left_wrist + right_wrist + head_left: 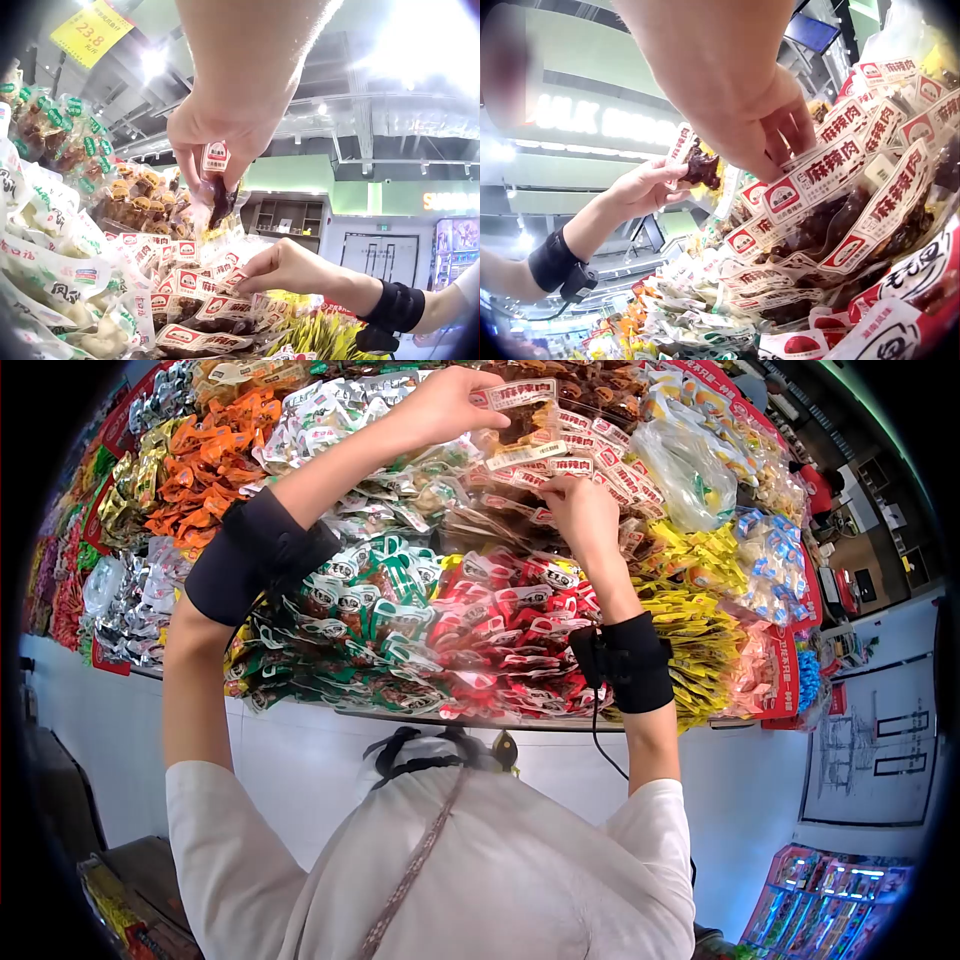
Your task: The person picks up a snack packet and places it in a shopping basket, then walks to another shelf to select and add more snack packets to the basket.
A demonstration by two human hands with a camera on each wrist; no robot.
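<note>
High over the display, my left hand (462, 405) grips a clear snack packet of dark brown meat by its red-and-white label (520, 394). The dark meat (703, 166) hangs below those fingers in the right wrist view. My right hand (585, 515) reaches into a pile of the same kind of packets. Its thumb and fingertips pinch the top edge of one snack packet (814, 178), whose lower part is overlapped by others. From the left wrist side, the right hand (281, 266) appears low over the labels, with the held packet (219, 196) above and left of it.
Packets with green-and-white labels (370, 595) and red ones (500, 630) fill the near rows. Yellow packets (690, 625) lie to the right, orange ones (215, 465) at left. A clear plastic bag (690, 475) sits right of the pile. A yellow price sign (91, 34) hangs above.
</note>
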